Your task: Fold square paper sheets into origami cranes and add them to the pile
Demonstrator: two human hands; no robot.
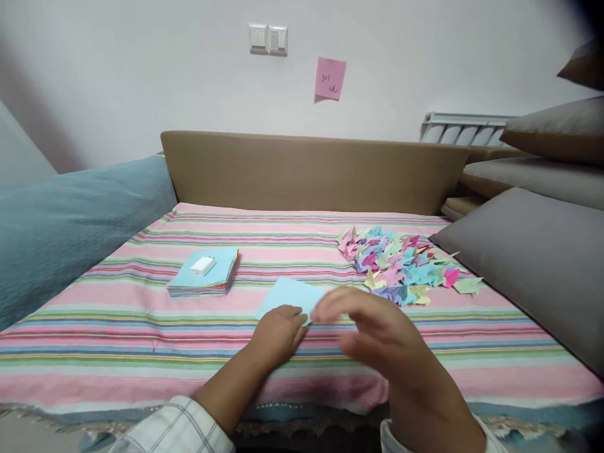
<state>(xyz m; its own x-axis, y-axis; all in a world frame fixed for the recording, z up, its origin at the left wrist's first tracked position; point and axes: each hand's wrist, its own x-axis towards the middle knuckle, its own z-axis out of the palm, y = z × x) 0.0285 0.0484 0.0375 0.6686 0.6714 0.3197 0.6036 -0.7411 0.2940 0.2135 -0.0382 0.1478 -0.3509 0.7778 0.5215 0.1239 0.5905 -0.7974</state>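
A light blue sheet of paper (292, 293) lies flat on the striped cloth in front of me. My left hand (278, 333) rests on its near edge, fingers lying flat and slightly apart, pressing it down. Raised just right of the paper is my right hand (372, 327), blurred by motion, with its fingers and thumb apart and nothing visible between them. To the left sits a stack of coloured paper (202, 283), light blue on top, with a small white block (203, 265) on it. Folded paper cranes (396, 264) in many colours form a heap to the right.
A striped cloth (141, 340) covers the surface, backed by a brown padded board (311, 173). Grey cushions (528, 245) are stacked on the right, and a blue-covered armrest (85, 220) stands at left. A pink note (329, 78) and light switches (268, 39) are on the wall.
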